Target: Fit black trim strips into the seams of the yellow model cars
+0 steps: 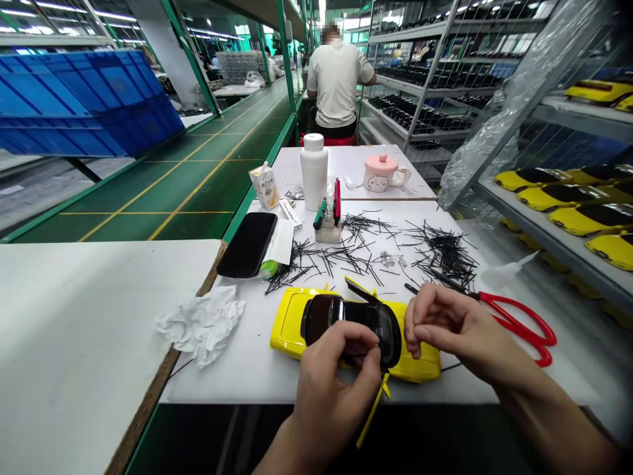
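A yellow toy car [291, 315] with a dark roof lies across the white table in front of me, both doors swung out. My left hand [341, 373] is over its near side, thumb and forefinger pinched at the windscreen; whatever they hold is too small to make out. Above the car's right end, my right hand [445, 323] has its fingers curled and the thumb pressed against them, the contents hidden. Beside the right hand lie scissors with red handles [524, 323]. Thin black strips [448, 254] are scattered beyond the car, with small clear bits [393, 259] among them.
Left of the car are crumpled tissue [205, 323] and a black phone [248, 244]. Farther back stand a white bottle [314, 173], a small holder with tools [328, 227] and a pink-lidded mug [380, 175]. A rack [558, 185] of yellow cars stands right; a person [339, 82] sits ahead.
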`<control>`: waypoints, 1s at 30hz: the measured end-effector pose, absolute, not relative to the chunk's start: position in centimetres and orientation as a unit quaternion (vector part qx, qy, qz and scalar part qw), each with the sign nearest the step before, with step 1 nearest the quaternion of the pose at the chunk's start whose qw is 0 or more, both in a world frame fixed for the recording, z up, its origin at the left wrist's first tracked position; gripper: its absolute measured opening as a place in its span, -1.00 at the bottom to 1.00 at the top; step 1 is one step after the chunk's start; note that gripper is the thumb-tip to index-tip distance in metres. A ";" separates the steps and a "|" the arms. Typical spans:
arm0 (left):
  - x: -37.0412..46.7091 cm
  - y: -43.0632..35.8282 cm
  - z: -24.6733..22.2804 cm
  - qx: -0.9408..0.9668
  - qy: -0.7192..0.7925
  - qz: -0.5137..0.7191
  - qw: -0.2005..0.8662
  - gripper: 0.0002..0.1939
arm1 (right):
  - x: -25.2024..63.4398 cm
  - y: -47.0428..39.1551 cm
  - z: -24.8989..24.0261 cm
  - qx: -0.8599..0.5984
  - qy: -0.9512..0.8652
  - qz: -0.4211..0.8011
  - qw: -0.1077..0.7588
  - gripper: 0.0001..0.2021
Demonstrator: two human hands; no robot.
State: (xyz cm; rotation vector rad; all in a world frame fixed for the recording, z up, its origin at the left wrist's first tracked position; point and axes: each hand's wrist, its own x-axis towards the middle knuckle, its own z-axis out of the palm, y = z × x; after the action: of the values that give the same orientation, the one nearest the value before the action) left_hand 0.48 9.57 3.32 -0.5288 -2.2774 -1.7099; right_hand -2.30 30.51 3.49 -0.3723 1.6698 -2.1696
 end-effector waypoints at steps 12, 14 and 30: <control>1.6 10.3 3.8 -0.186 -0.740 -0.637 0.109 -0.79 | -0.2 28.1 3.1 -0.015 0.506 -0.827 0.244 -0.85; 1.6 10.4 3.7 -0.182 -0.741 -0.638 0.108 -0.79 | -0.1 28.0 3.2 -0.023 0.521 -0.822 0.229 -0.87; 1.5 10.3 3.6 -0.191 -0.731 -0.647 0.104 -0.81 | -0.1 28.2 2.8 -0.085 0.592 -0.779 0.189 -0.87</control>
State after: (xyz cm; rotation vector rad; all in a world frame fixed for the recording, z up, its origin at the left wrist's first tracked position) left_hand 1.53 10.33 3.64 -0.5635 -2.1550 -1.9086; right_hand -0.13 28.23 2.76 -0.2398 1.6645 -2.1893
